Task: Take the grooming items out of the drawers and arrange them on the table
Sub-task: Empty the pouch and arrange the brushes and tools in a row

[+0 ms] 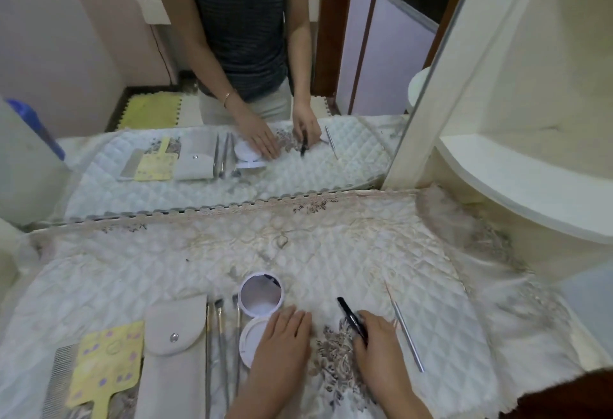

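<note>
On the quilted white table cover lie a metal comb, a yellow hand mirror, a grey snap pouch and three slim makeup brushes. An open round compact mirror sits beside them. My left hand rests flat with straight fingers on the compact's lower half. My right hand grips a black slim tool whose tip points up and left. A thin silver tool lies just right of that hand.
A large wall mirror stands behind the table and reflects the person and the items. A cream curved shelf unit rises at the right. A blue-capped white bottle stands at the far left.
</note>
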`<act>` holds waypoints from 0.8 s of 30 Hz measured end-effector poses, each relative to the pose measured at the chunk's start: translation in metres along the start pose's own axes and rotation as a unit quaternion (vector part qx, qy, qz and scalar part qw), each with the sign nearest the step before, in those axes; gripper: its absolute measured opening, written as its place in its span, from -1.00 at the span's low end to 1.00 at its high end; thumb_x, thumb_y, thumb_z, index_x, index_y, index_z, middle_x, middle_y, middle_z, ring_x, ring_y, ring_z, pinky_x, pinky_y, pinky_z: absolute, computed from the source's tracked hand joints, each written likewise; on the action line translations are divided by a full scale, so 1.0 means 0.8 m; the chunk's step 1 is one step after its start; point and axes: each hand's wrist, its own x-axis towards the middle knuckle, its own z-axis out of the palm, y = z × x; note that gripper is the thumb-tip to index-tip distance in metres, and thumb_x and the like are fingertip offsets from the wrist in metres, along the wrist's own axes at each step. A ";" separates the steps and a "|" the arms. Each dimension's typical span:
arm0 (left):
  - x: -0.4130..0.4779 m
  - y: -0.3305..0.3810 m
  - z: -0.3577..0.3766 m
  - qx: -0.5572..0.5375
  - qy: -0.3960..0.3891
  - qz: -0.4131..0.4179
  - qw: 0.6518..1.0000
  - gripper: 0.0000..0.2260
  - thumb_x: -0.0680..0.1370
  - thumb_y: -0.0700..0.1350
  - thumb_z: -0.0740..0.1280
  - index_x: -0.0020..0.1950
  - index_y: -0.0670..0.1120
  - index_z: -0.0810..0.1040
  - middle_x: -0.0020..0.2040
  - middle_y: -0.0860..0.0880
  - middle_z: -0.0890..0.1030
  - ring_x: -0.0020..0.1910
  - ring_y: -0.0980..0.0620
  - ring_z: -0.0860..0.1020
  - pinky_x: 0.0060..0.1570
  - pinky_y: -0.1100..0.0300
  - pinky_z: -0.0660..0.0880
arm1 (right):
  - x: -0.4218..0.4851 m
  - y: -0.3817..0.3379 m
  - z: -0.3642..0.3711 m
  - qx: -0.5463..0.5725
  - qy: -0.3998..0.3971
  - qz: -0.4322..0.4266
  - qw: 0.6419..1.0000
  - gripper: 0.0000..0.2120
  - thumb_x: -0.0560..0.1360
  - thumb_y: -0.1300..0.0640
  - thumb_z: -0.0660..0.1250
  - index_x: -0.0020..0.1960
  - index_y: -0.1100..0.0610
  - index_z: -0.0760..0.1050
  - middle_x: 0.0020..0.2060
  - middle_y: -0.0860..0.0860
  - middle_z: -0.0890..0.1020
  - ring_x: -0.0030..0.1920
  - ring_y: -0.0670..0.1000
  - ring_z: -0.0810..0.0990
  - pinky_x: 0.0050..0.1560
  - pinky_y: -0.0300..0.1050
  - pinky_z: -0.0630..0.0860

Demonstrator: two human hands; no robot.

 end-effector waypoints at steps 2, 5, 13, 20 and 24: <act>0.001 -0.007 -0.003 -0.006 0.017 0.003 1.000 -0.65 0.25 0.01 0.21 -0.11 -0.05 0.68 -0.17 0.08 0.69 -0.13 0.09 0.66 0.06 0.16 0.48 | 0.002 -0.016 0.012 0.021 -0.017 -0.010 1.000 -0.81 0.50 0.22 0.21 0.05 -0.02 0.40 -0.14 -0.04 0.47 -0.04 0.02 0.45 -0.17 -0.23 0.37; -0.004 -0.010 -0.009 -0.039 -0.003 -0.013 0.999 -0.48 0.11 0.08 0.33 0.05 0.01 0.50 -0.16 0.15 0.67 -0.10 0.13 0.62 -0.09 0.22 0.58 | 0.002 -0.039 0.029 0.066 -0.034 -0.029 0.997 -0.82 0.50 0.17 0.23 0.06 -0.04 0.42 -0.13 -0.08 0.49 -0.11 -0.06 0.46 -0.16 -0.34 0.41; -0.005 -0.013 -0.009 -0.032 0.009 -0.031 0.999 -0.51 0.22 0.12 0.23 0.10 -0.02 0.38 -0.08 0.13 0.67 0.00 0.07 0.63 0.18 0.11 0.31 | 0.000 -0.042 0.037 0.094 -0.062 -0.062 0.992 -0.70 0.50 0.14 0.28 0.22 0.06 0.42 -0.07 -0.10 0.41 0.00 -0.08 0.47 0.12 -0.24 0.41; 0.004 0.005 -0.011 -0.043 -0.018 -0.008 0.999 -0.51 0.28 0.15 0.13 0.10 -0.01 0.57 0.03 0.09 0.65 0.02 0.05 0.62 -0.07 0.19 0.60 | 0.004 0.029 -0.020 0.045 0.090 0.067 0.993 -0.80 0.51 0.19 0.25 0.13 0.17 0.48 -0.11 0.01 0.44 -0.08 -0.01 0.47 -0.06 -0.22 0.35; 0.009 0.017 -0.012 -0.051 -0.044 -0.013 0.998 -0.57 0.28 0.08 0.09 -0.05 0.05 0.67 -0.02 0.12 0.66 -0.04 0.11 0.63 -0.09 0.27 0.58 | 0.001 0.044 -0.023 -0.041 0.037 0.065 0.996 -0.79 0.55 0.11 0.18 0.16 0.11 0.40 -0.07 0.00 0.46 0.01 0.02 0.46 -0.11 -0.24 0.30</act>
